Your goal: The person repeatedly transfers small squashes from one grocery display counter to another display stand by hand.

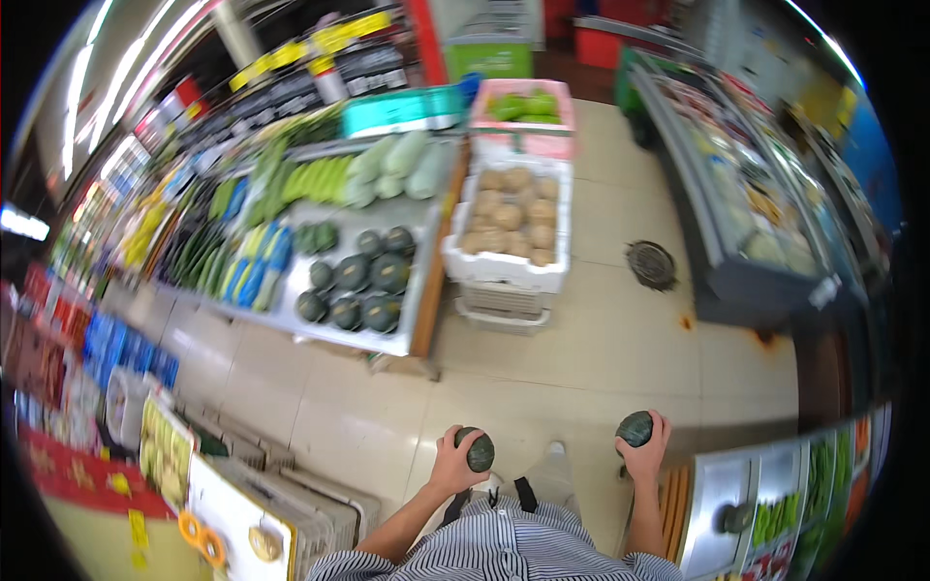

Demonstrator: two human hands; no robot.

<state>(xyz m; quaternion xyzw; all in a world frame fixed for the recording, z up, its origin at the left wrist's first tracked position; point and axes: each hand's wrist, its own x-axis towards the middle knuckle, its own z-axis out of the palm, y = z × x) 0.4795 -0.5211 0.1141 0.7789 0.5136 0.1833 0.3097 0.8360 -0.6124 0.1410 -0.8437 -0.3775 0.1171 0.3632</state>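
Observation:
My left hand [456,462] grips a small dark green pumpkin [479,452], held in front of my body over the tiled floor. Out to the right, my right hand [648,453] is closed around another dark green pumpkin [635,428]. A third dark, round pumpkin [734,518], somewhat blurred, sits on the metal shelf [716,479] below my right hand. Ahead and to the left, several more dark green pumpkins [352,273] rest in loose rows on a sloping display stand [276,309] with a wooden side.
A white foam box of round tan produce [508,210] stands on crates beside the stand. Along the right runs a refrigerated case [716,225]. A round drain cover [652,265] lies in the floor. Stacked grey crates [320,508] and a white board [240,516] with cut produce are at lower left.

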